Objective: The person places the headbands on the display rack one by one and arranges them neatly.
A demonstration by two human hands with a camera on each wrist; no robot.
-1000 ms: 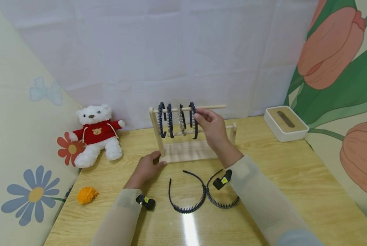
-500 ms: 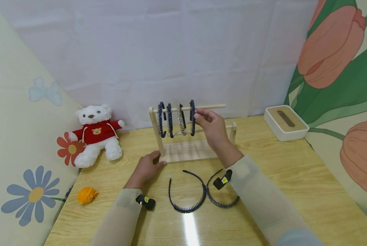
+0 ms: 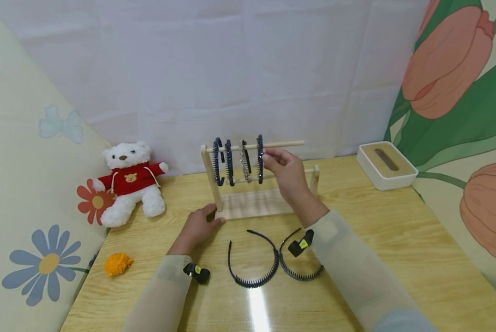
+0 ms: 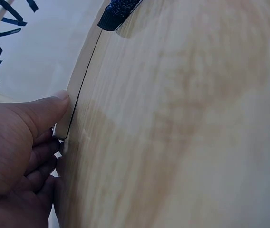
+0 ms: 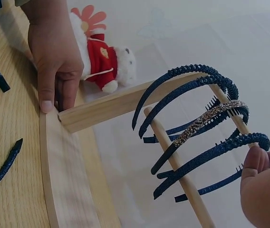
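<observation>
Looped over the upper rod [image 3: 289, 144] of a pale wooden display rack [image 3: 256, 205]: dark blue arched headband [image 3: 260, 161], toothed inside, hanging near the middle of the rod. Pinched near its top by the right hand [image 3: 291, 177] — clamped between thumb and fingertips, just beside the rod. Farther left on the same rod: silver-and-gold glittery headband [image 3: 244, 160] with dark ends, then two dark blue beaded headbands [image 3: 217, 163] near the left upright. Gripped at the near left corner of the base by the left hand [image 3: 197, 226], thumb along the near edge; well apart from the right. In front of the base, flat on the yellowish wood-grain table [image 3: 397, 240]: two slim dark blue toothed hoops [image 3: 253, 284], side by side — touching or nearly so, cannot tell which. To the left, seated white plush bear [image 3: 131, 180] in a red hooded top; nearer, crumpled orange yarn ball [image 3: 117, 263]. At far right, white rounded box [image 3: 386, 166] with wood-coloured, dark-slotted top. Behind, creased white cloth [image 3: 256, 69].
</observation>
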